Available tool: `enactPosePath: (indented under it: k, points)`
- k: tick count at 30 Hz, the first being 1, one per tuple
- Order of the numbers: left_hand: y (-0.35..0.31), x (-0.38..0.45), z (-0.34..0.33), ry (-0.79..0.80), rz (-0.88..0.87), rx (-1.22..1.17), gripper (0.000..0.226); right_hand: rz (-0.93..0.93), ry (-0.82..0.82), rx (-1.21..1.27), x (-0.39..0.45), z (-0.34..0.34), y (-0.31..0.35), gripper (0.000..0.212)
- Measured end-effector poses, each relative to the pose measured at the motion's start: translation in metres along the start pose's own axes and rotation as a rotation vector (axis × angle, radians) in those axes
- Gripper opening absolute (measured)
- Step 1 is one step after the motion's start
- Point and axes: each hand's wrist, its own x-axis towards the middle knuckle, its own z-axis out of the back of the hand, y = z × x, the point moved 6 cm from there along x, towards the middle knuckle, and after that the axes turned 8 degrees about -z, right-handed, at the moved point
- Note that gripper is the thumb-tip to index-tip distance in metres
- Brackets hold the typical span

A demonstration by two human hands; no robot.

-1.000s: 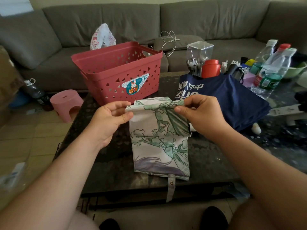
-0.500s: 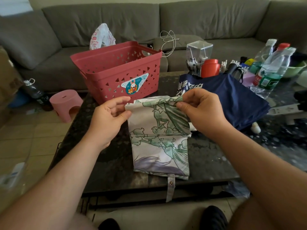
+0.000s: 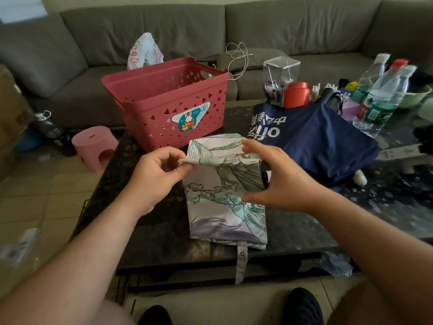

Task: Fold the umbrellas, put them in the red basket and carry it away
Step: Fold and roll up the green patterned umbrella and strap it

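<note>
A white umbrella with a green leaf print point(image 3: 225, 207) lies flattened on the dark table point(image 3: 159, 226), its snap strap hanging over the near edge. My left hand point(image 3: 157, 172) pinches the rolled far-left edge of its cloth. My right hand point(image 3: 276, 177) hovers spread over the right side, thumb and fingers arched above the cloth, gripping nothing. Behind it stands the red basket point(image 3: 168, 102), which looks empty. A navy umbrella with white lettering point(image 3: 314, 139) lies unfolded to the right.
Bottles point(image 3: 384, 92), a red cup point(image 3: 296, 95), a clear box point(image 3: 280, 71) and pens crowd the table's far right. A grey sofa point(image 3: 281, 34) runs behind. A pink stool point(image 3: 93, 146) sits on the floor at left. My shoes show below the table edge.
My right hand has let go of the cloth's top edge and opened above the umbrella. The far edge is now rolled toward me under my left hand's pinch.
</note>
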Motion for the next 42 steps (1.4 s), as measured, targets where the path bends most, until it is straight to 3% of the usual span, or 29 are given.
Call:
enactPosePath:
  k: [2,4,7,10,12,17,21,24,28,31,34,38,42]
  points:
    - [0.002,-0.003,-0.001,0.014,-0.006,-0.008,0.014,0.036,-0.038,-0.089,-0.001,-0.010,-0.011,0.102]
    - [0.004,-0.007,-0.004,0.073,-0.010,-0.007,0.019,0.050,-0.136,-0.154,-0.001,-0.011,-0.020,0.075]
    - [0.009,-0.010,-0.003,0.218,-0.036,0.137,0.055,0.172,-0.260,-0.180,-0.004,-0.008,-0.014,0.025]
    - [0.012,-0.013,-0.002,0.388,-0.090,0.457,0.091,0.250,-0.253,-0.156,-0.006,-0.006,-0.008,0.011]
    - [0.016,-0.019,-0.006,0.431,-0.162,0.610,0.093,0.259,-0.238,-0.179,-0.009,-0.008,-0.011,0.019]
    - [0.020,-0.034,-0.023,0.346,-0.484,0.734,0.036,0.169,-0.086,-0.126,-0.011,-0.014,-0.022,0.032]
    - [0.021,-0.045,-0.031,0.354,-0.609,0.766,0.015,0.083,0.018,-0.180,-0.016,-0.021,-0.030,0.037]
    - [0.023,-0.052,-0.039,0.452,-0.600,0.787,0.018,-0.189,0.023,-0.086,-0.016,-0.022,-0.043,0.051]
    - [0.031,-0.057,-0.042,0.546,-0.523,0.759,0.022,-0.539,0.096,0.142,-0.020,-0.029,-0.056,0.050]
    - [0.028,-0.059,-0.044,0.565,-0.468,0.731,0.027,-0.673,0.096,0.341,-0.028,-0.037,-0.055,0.051]
    - [0.021,-0.062,-0.042,0.501,-0.450,0.705,0.027,-0.744,0.098,0.640,-0.028,-0.047,-0.051,0.064]
    - [0.016,-0.060,-0.032,0.290,-0.381,0.638,0.032,-0.797,0.122,0.808,-0.025,-0.054,-0.051,0.081]
    - [0.008,-0.058,-0.023,0.130,-0.344,0.549,0.016,-0.766,0.063,0.946,-0.022,-0.047,-0.047,0.070]
